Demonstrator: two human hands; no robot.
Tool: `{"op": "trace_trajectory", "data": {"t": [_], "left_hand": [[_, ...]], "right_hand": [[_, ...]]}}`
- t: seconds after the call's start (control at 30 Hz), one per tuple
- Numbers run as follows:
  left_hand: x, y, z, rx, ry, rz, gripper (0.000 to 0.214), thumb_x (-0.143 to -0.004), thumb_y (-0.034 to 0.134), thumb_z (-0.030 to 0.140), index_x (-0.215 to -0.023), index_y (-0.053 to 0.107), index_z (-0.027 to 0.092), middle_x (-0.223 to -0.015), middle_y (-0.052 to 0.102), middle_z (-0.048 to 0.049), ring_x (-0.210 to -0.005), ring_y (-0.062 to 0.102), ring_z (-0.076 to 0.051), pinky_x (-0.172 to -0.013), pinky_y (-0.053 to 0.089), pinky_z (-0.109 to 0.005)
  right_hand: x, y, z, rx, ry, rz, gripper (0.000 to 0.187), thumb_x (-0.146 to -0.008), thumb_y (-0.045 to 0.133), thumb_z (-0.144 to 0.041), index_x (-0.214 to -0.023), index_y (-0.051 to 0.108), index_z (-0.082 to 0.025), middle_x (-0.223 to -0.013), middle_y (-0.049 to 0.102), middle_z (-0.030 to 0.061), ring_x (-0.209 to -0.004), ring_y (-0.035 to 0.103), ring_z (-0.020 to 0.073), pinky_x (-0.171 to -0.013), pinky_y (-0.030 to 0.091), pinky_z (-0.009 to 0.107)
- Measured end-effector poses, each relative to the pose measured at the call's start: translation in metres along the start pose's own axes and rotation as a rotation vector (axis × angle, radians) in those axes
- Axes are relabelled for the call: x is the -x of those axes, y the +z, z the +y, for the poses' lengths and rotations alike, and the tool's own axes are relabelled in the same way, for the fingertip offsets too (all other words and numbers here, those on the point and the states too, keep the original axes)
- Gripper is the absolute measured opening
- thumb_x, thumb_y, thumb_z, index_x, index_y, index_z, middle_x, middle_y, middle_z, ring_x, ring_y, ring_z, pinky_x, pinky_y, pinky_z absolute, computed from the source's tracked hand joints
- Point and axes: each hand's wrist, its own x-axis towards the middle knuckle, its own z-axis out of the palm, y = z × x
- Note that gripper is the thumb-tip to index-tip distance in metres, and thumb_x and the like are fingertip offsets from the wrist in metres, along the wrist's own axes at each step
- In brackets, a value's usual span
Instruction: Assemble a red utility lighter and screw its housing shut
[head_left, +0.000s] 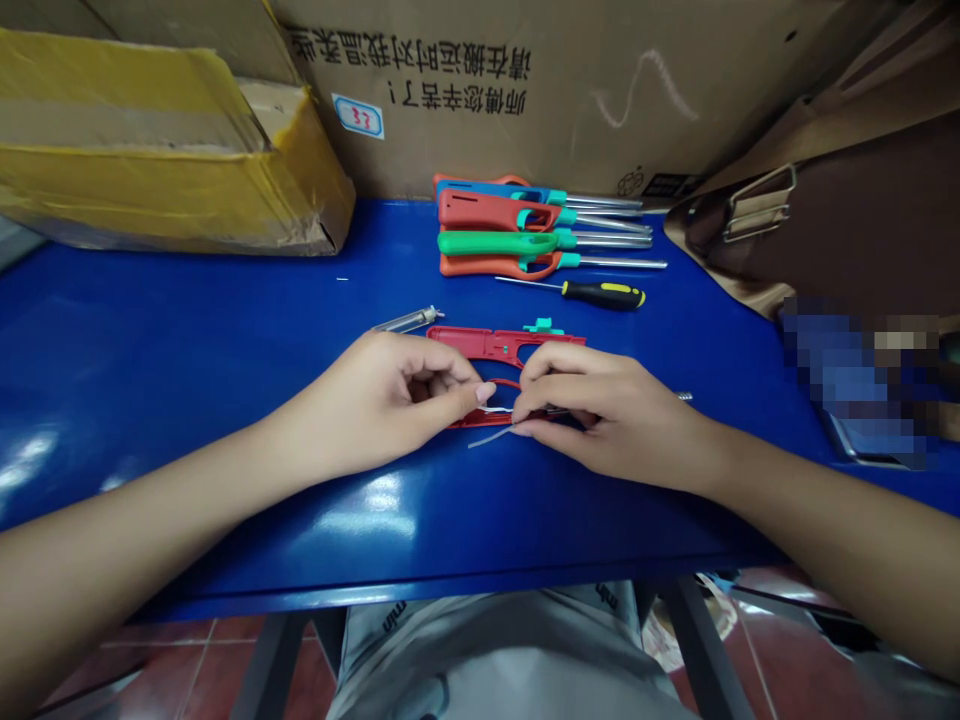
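Evidently, a white wire point(495, 409) and a grey strand point(491, 438) are being handled over the lower shell point(474, 422), which is set on the counter point(187, 370) just on the near side of the upper shell point(469, 343). The grey strand appears to be pinched between thumb and fingers of the right hand point(607, 410), its free end pointed leftward. Thumb and fingers of the left hand point(405, 400) are drawn together at the white wire; whether it is pinched or merely steadied cannot be told.

For good work here, both strands are best guided with light fingertips, without being crossed, kinked or tugged. The lower shell should be steadied against the counter, since so slim a piece could easily be tipped. The teal part point(544, 326), seen at the upper shell's far edge, is best left unbumped, as is the clear tank point(409, 320), to the upper shell's left. Beyond the upper shell, the lighters point(491, 243) and screwdriver point(604, 294) are placed safely apart.
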Motion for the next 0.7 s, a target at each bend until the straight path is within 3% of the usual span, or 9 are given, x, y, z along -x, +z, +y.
{"op": "trace_trajectory", "data": {"t": [0.27, 0.4, 0.53, 0.7], "left_hand": [[0.004, -0.003, -0.001, -0.265, 0.141, -0.066, 0.02, -0.095, 0.066, 0.034, -0.088, 0.078, 0.02, -0.078, 0.075, 0.0001, -0.061, 0.062, -0.011, -0.055, 0.045, -0.021], [0.004, -0.003, 0.001, -0.304, 0.188, -0.053, 0.016, -0.093, 0.067, 0.029, -0.084, 0.075, 0.019, -0.072, 0.071, 0.0009, -0.058, 0.058, -0.01, -0.055, 0.043, -0.021], [0.003, -0.003, 0.0, -0.298, 0.211, -0.032, 0.011, -0.091, 0.069, 0.024, -0.084, 0.076, 0.019, -0.074, 0.068, 0.0013, -0.059, 0.058, -0.008, -0.055, 0.044, -0.019], [0.003, -0.002, -0.004, -0.284, 0.202, -0.02, 0.008, -0.088, 0.072, 0.021, -0.084, 0.078, 0.019, -0.08, 0.068, 0.0007, -0.061, 0.06, -0.007, -0.055, 0.045, -0.018]], "right_hand": [[0.001, -0.007, -0.007, -0.01, 0.018, -0.097, 0.007, -0.097, 0.066, -0.02, -0.09, 0.068, -0.021, -0.111, 0.066, 0.0025, -0.08, 0.059, 0.0113, -0.07, 0.044, 0.026], [0.001, -0.003, -0.007, 0.063, 0.036, -0.085, 0.015, -0.1, 0.062, -0.027, -0.086, 0.064, -0.021, -0.107, 0.066, 0.0029, -0.084, 0.062, 0.0134, -0.073, 0.045, 0.028], [0.0, 0.003, -0.004, 0.091, 0.041, -0.04, 0.005, -0.1, 0.063, -0.024, -0.095, 0.064, -0.022, -0.104, 0.068, 0.0021, -0.09, 0.064, 0.0151, -0.076, 0.046, 0.028], [-0.001, 0.007, -0.004, 0.092, 0.053, 0.066, 0.009, -0.097, 0.063, -0.013, -0.099, 0.067, -0.021, -0.096, 0.07, -0.0009, -0.067, 0.051, 0.0097, -0.067, 0.042, 0.025]]}}
